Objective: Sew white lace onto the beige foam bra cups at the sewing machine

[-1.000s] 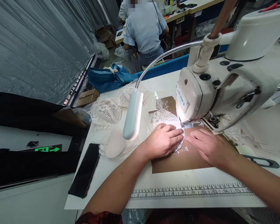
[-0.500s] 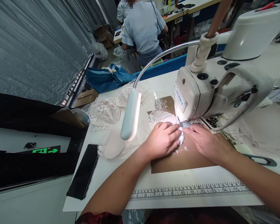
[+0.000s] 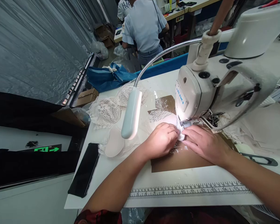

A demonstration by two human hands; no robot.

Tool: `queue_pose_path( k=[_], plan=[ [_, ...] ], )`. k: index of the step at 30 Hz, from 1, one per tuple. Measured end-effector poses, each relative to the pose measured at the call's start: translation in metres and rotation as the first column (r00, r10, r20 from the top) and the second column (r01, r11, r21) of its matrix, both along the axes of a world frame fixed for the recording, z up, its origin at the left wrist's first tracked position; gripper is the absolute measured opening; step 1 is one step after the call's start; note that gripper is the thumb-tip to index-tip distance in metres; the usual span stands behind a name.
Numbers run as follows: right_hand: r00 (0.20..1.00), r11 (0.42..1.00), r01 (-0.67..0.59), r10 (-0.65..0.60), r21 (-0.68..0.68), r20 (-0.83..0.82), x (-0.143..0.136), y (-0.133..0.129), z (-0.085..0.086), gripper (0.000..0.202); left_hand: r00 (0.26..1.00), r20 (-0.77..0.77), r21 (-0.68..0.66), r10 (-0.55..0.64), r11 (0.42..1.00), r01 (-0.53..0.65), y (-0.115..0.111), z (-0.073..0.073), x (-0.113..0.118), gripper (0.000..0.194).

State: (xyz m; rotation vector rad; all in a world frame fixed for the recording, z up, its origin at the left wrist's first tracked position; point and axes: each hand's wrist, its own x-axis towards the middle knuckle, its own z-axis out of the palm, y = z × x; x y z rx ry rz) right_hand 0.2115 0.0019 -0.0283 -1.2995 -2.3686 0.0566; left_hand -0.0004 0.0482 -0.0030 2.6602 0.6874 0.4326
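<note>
A white lace cup piece (image 3: 162,116) lies under the needle area of the sewing machine (image 3: 191,90), its near edge brightly lit. My left hand (image 3: 164,138) is closed at the left side of this edge, fingers curled and pinching the lace fabric. From the right, my right hand (image 3: 202,141) rests with fingers stretched out, thumb apart, its fingertips touching the fabric edge beside the presser foot. Beneath both hands is a brown sheet (image 3: 184,160) on the white table. The needle itself is hard to make out.
A lamp head (image 3: 131,113) hangs left of the machine. More lace cups (image 3: 105,112) and a pale pad (image 3: 114,142) lie leftward, with a black phone (image 3: 84,169) nearby. A printed ruler (image 3: 189,191) runs along the front edge. Thread snips (image 3: 259,159) lie right. Another person (image 3: 143,28) sits beyond.
My left fingers have curled from lying flat into a pinch on the fabric. My right thumb has spread away from its fingers. The lit fabric edge shows more between my hands.
</note>
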Motion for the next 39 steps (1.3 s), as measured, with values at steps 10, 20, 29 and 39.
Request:
queue_pose_path(
  k=[10,20,29,39],
  plan=[
    [0.986,0.987,0.016,-0.041,-0.158,-0.16,0.0,0.001,0.003,0.031,0.987,-0.155,-0.023,-0.046,0.999,0.043,0.006,0.021,-0.009,0.043],
    [0.995,0.989,-0.029,0.015,-0.144,-0.099,0.006,0.004,0.001,0.031,0.995,0.033,0.144,-0.095,0.986,0.089,0.014,-0.005,-0.007,0.031],
    [0.957,0.957,-0.29,0.291,-0.027,-0.001,0.013,-0.004,0.002,0.025,0.999,-0.044,-0.024,0.017,1.0,-0.018,0.006,0.004,-0.008,0.03],
    [0.967,0.97,-0.244,0.244,0.006,-0.072,0.016,-0.006,0.001,0.023,0.984,-0.059,-0.052,0.17,0.984,-0.173,-0.003,-0.001,0.002,0.024]
  ],
)
